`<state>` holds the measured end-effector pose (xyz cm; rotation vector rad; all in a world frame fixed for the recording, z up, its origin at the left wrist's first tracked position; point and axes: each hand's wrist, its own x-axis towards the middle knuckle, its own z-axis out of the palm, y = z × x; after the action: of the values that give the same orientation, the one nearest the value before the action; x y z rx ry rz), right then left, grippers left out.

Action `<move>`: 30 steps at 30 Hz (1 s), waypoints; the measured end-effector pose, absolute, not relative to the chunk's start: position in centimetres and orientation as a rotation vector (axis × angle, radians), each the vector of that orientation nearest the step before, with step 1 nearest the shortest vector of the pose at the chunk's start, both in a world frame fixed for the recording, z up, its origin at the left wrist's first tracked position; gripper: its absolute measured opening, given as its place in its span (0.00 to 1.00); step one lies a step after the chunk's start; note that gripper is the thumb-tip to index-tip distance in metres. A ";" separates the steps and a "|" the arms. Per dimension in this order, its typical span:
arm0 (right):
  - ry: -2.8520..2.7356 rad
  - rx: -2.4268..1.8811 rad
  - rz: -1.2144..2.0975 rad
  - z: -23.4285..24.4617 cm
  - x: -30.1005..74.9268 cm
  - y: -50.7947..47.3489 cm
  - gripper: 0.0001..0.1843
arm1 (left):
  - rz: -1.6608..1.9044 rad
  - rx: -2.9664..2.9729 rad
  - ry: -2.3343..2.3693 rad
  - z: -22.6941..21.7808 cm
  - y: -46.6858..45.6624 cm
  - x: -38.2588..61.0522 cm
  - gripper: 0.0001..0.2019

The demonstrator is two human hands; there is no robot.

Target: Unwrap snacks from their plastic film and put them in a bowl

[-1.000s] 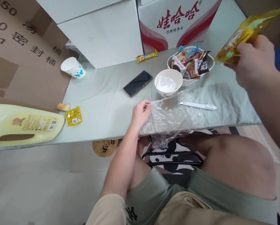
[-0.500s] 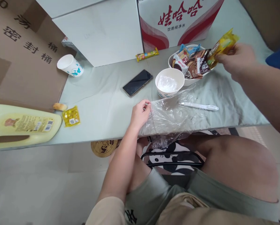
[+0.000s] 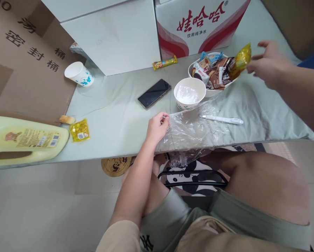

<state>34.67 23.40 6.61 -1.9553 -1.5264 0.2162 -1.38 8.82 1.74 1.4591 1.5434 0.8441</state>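
My left hand (image 3: pixel 157 126) pinches the left edge of a clear plastic bag (image 3: pixel 193 133) that lies on the table and hangs over its front edge. My right hand (image 3: pixel 268 64) hovers at the right with fingers spread, just beside a yellow snack packet (image 3: pixel 240 62) that rests against the rim of the white snack bowl (image 3: pixel 211 91). That bowl holds several brown and blue wrapped snacks. A smaller white bowl (image 3: pixel 189 92) lined with plastic film stands in front of it.
A black phone (image 3: pixel 154 93) and a white pen (image 3: pixel 222 119) lie on the grey-green table (image 3: pixel 114 122). A paper cup (image 3: pixel 79 74), a small yellow packet (image 3: pixel 79 130), a pale yellow jug (image 3: pixel 22 140) and a candy bar (image 3: pixel 164 63) sit to the left and back. Cartons stand behind.
My right hand brought the yellow snack packet down from the upper right to the snack bowl and let go, its fingers now spread. My left hand stayed on the bag.
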 end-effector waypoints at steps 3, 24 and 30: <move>-1.668 -1.902 0.260 8.6 33.4 21.7 0.48 | 0.860 1.471 1.525 1.8 8.8 -1.4 0.07; -2.213 -1.313 0.303 5.3 26.7 6.9 0.12 | 0.799 1.118 1.216 3.3 8.9 -1.9 0.14; -2.667 -1.373 0.193 3.6 25.3 4.2 0.22 | 0.616 1.094 1.066 4.5 7.7 -2.8 0.37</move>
<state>25.25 4.20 3.59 -1.3726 -2.6668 0.1927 -2.76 7.75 4.51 1.0938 1.0655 0.6162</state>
